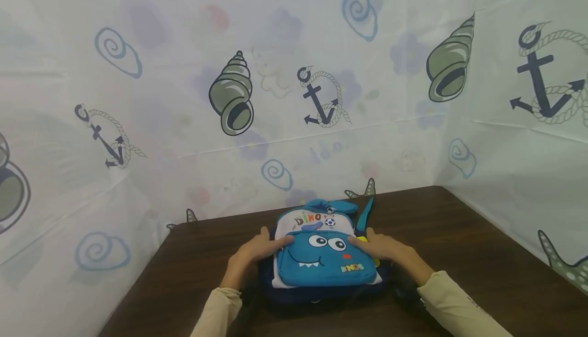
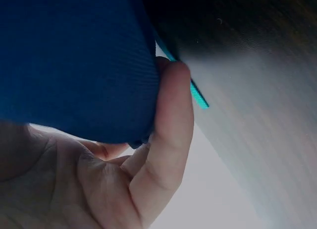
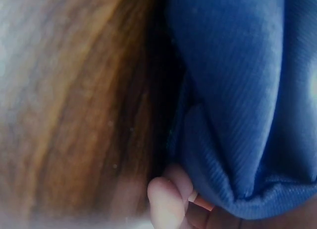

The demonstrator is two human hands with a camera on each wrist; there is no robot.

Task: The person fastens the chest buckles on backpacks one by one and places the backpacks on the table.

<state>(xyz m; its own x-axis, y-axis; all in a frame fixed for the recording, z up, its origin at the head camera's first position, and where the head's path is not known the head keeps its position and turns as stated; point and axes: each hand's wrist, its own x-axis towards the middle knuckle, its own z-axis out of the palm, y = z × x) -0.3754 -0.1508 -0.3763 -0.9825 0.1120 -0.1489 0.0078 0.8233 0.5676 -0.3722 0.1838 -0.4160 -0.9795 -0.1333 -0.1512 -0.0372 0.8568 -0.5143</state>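
A small blue and white children's backpack (image 1: 303, 265) with a cartoon dino face lies on the dark wooden table, front side up. My left hand (image 1: 258, 249) grips its left side, thumb over the front. In the left wrist view, the fingers (image 2: 171, 125) curl round the edge of the navy fabric. On the opposite side my right hand (image 1: 381, 246) holds the bag, its thumb also on the front panel. Fingertips (image 3: 166, 201) show under the folded blue cloth in the right wrist view; the rest of that hand is mostly hidden there.
The brown table (image 1: 459, 255) extends on both sides of the bag. Behind it and at both sides hangs a white curtain (image 1: 184, 71) printed with shells and anchors. A teal strap (image 1: 365, 214) sticks out past the bag's upper right.
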